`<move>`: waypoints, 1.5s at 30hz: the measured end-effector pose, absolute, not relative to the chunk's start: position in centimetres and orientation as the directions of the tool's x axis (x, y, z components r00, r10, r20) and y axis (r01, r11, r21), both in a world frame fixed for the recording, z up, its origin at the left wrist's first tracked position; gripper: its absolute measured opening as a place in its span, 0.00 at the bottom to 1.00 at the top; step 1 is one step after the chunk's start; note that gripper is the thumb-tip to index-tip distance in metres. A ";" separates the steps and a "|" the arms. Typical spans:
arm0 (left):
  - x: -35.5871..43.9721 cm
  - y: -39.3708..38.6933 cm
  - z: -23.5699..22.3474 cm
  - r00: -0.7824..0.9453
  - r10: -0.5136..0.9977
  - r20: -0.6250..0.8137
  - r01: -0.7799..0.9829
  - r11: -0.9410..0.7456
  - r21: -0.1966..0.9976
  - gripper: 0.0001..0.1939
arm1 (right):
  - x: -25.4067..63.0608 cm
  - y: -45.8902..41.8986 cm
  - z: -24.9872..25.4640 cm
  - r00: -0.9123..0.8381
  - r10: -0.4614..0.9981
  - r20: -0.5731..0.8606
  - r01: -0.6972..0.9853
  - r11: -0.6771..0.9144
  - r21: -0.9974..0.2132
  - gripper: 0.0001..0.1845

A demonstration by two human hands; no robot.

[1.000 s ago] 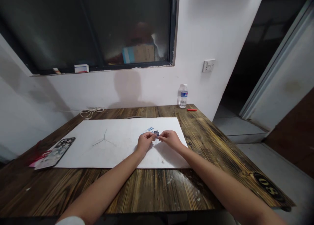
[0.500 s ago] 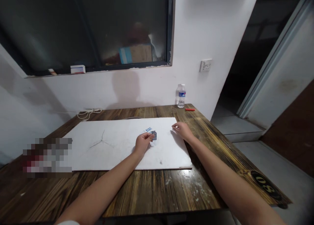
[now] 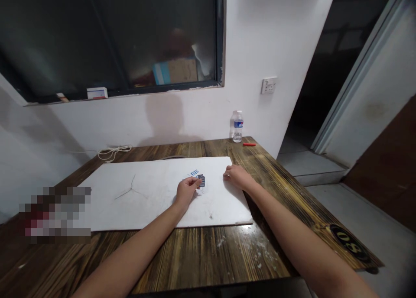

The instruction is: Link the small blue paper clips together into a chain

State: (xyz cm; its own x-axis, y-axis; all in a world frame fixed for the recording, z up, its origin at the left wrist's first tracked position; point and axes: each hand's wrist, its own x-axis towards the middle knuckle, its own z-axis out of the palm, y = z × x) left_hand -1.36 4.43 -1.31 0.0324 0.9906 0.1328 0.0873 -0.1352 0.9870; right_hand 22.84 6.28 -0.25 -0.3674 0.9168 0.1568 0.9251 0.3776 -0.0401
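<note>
My left hand (image 3: pixel 186 189) pinches a small dark grey and blue piece (image 3: pixel 201 180) over the white board (image 3: pixel 156 198) that lies on the wooden table (image 3: pixel 201 250). A small blue and white striped piece (image 3: pixel 194 173) lies on the board just beyond it. My right hand (image 3: pixel 236 176) rests on the board's right part, fingers curled inward, apart from the dark piece; whether it holds anything I cannot make out.
A water bottle (image 3: pixel 237 126) and a small red object (image 3: pixel 249 144) stand at the table's far right corner. A white cable (image 3: pixel 112 151) lies coiled at the far left. A blurred patch (image 3: pixel 55 213) covers something at the left edge. A doorway opens at the right.
My right hand let go of the dark piece and moved right across the board, then drew back a little leftward. My left hand keeps its pinch on the piece.
</note>
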 end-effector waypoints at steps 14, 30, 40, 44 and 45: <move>-1.5 4.6 -1.6 0.039 0.988 0.149 0.119 -0.152 0.981 0.16 | 21.2 6.2 -1.0 -0.441 0.888 0.130 0.890 0.413 0.193 0.14; -1.4 4.4 -1.3 0.036 0.989 0.144 0.106 -0.147 0.983 0.17 | 20.9 6.3 -1.0 -0.398 0.914 0.081 0.910 0.382 0.159 0.14; -1.4 4.5 -1.4 0.027 0.990 0.140 0.119 -0.142 0.983 0.19 | 20.6 6.1 -1.2 -0.412 0.907 0.086 0.903 0.395 0.168 0.13; -1.4 4.4 -1.3 0.025 0.992 0.123 0.118 -0.125 0.985 0.18 | 20.3 5.9 -1.1 -0.406 0.909 0.091 0.907 0.389 0.159 0.13; -1.4 4.3 -1.2 0.025 0.991 0.129 0.117 -0.131 0.984 0.18 | 20.3 5.9 -1.1 -0.403 0.911 0.090 0.908 0.386 0.159 0.13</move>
